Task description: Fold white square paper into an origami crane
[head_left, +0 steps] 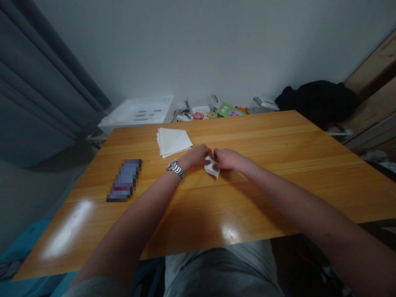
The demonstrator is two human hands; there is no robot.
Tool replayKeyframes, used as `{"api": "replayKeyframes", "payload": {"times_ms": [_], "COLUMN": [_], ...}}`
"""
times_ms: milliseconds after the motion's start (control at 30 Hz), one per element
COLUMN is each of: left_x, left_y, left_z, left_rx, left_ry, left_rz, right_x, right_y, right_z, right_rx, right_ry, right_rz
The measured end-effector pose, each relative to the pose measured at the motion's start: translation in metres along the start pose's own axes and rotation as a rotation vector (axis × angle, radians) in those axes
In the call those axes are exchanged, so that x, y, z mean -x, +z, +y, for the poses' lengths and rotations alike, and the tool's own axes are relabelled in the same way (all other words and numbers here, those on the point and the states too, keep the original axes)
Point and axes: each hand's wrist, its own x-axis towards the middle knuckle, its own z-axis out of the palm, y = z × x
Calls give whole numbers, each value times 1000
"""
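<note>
White folded paper [212, 167] sits pinched between our left hand [195, 157] and right hand [227, 159], both closed on it above the wooden table [278, 165]

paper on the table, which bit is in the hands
The small folded white piece, pinched between left hand and right hand; the stack of sheets lies untouched behind.

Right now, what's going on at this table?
A person sits at a wooden table, both hands together over a small piece of white paper. The left hand, with a metal watch on its wrist, and the right hand pinch the paper from either side as it rests on the tabletop. A stack of white sheets lies just beyond the hands, and a dark phone-like object, blurred out, lies to the left.
</note>
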Motion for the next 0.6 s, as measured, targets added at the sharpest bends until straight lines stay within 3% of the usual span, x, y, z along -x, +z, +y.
{"api": "replayKeyframes", "payload": {"times_ms": [167,300,600], "left_x": [20,36,46], "left_y": [-11,-11,12], "left_z": [13,23,17], "left_rx": [-101,-56,189], "left_ry": [-140,-225,-68], "left_rz": [-53,-79,80], "right_x": [7,6,16], "right_y": [-2,2,28], "right_z": [-2,3,16], "right_rx": [12,-50,-401], "right_ry": [-9,-36,-195], "right_rz": [-5,-18,202]}}
